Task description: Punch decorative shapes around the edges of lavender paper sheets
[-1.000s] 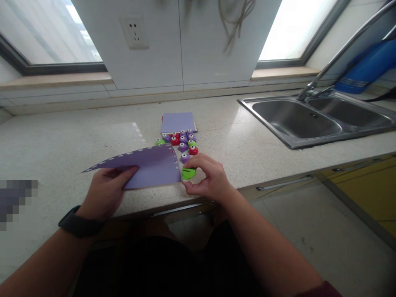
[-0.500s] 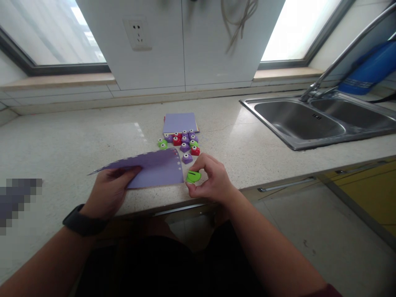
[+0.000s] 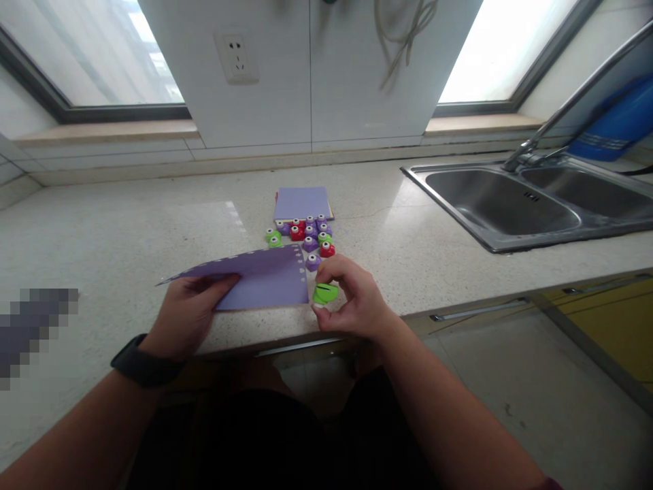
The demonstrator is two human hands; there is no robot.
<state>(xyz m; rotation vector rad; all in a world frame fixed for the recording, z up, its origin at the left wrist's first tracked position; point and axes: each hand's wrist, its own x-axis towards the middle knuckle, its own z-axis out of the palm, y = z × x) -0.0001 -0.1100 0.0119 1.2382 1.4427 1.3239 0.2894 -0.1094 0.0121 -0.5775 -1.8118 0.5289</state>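
My left hand [image 3: 196, 309] pinches the left part of a purple sheet [image 3: 265, 282], its thumb on top. Small punched holes run along the sheet's far and right edges, and its left end is lifted off the counter. A green craft punch [image 3: 325, 293] is held between the thumb and fingers of my right hand [image 3: 352, 296], just right of the sheet's right edge, with a narrow gap between them. Beyond the sheet stand several small punches: purple [image 3: 309, 243], red [image 3: 327, 250] and green [image 3: 274, 241].
Behind the punches lies a stack of purple-topped paper [image 3: 303, 203] on the speckled counter [image 3: 127, 224]. A double steel sink [image 3: 490, 241] with a faucet is at the right. The counter's front edge runs under my wrists.
The whole view has shifted slightly, with things appearing a little further right. My right hand has tilted the green punch slightly and it sits a bit further from the sheet's edge.
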